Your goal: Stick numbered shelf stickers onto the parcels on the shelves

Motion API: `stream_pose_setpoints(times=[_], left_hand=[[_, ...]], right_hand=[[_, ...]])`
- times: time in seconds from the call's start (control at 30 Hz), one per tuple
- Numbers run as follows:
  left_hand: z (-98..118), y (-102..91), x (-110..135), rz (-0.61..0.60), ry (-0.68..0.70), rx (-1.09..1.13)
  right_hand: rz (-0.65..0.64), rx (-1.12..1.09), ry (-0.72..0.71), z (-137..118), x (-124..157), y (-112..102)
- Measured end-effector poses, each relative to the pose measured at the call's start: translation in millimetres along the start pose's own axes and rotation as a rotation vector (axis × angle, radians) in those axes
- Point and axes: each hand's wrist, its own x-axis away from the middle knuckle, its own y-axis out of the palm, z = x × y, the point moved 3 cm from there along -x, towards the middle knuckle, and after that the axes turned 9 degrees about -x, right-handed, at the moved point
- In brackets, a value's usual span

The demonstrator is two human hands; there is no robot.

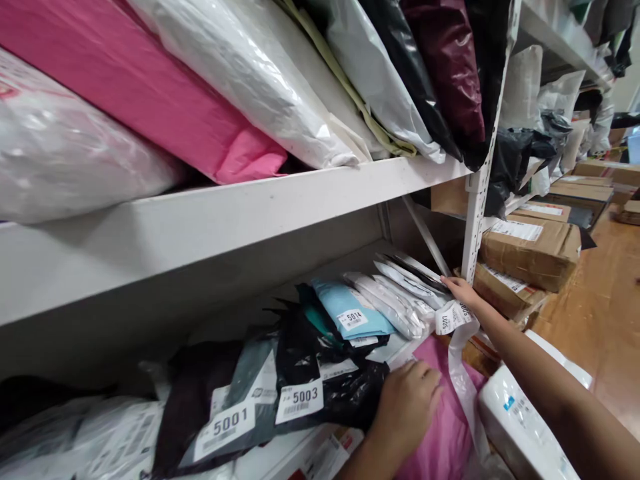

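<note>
My right hand [461, 291] is at the right end of the lower shelf, fingers pinched together at the edge of several white parcels [407, 283]. A strip of number labels [453, 317] reading 5007 hangs from it, its pale backing trailing down. In front of the shelf, my left hand [411, 399] has its fingers curled over a pink parcel bag [445, 407]; its fingertips are partly hidden. To its left lie a black parcel bag [350, 393] labelled 5003 and a grey parcel bag [240, 400] labelled 5001. Behind them is a light blue parcel bag [345, 300] labelled 5014.
Large bagged parcels, one pink [165, 80], lean on the upper shelf [300, 200] above my hands. A white metal post [479, 213] stands beside my right hand. Cardboard boxes [530, 250] are stacked beyond it. A white wrapped package [520, 413] lies beneath my right forearm.
</note>
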Motion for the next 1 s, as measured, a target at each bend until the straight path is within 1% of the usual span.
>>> stream_pose_setpoints(times=[0.1,0.17,0.27,0.33,0.4,0.47,0.53,0.6,0.67,0.8,1.0], left_hand=[[19.1,16.9,-3.7,-0.046,0.111,0.020],[27.8,28.0,-6.4,-0.070,0.163,0.020],[35.1,38.6,-12.9,-0.047,0.216,0.041],[36.7,39.2,-20.0,0.031,0.226,0.064],[36.8,35.4,-28.6,0.138,0.209,0.075],[37.6,30.9,-36.6,0.224,0.189,0.077],[40.5,29.0,-42.3,0.271,0.200,0.084],[44.6,31.3,-44.9,0.287,0.232,0.097],[47.6,36.7,-45.2,0.288,0.260,0.098],[47.2,45.8,-43.8,0.294,0.265,0.070],[45.6,43.6,-43.5,0.316,0.276,0.055]], right_hand=[[-0.007,0.015,-0.038,1.5,2.6,-3.0],[-0.014,0.025,-0.062,4.4,3.6,-5.2],[-0.039,0.046,-0.092,9.1,5.2,-10.4],[-0.063,0.055,-0.114,8.7,7.5,-14.7],[-0.115,0.110,-0.163,1.9,11.1,-17.2],[-0.204,0.297,-0.233,-11.1,15.2,-14.8],[-0.260,0.567,-0.269,-26.2,17.5,-9.1],[-0.239,0.767,-0.248,-39.9,16.4,-3.1],[-0.195,0.847,-0.219,-49.5,13.5,2.6],[-0.171,0.890,-0.184,-52.1,11.7,8.7],[-0.185,0.921,-0.188,-50.9,19.5,-1.0]])
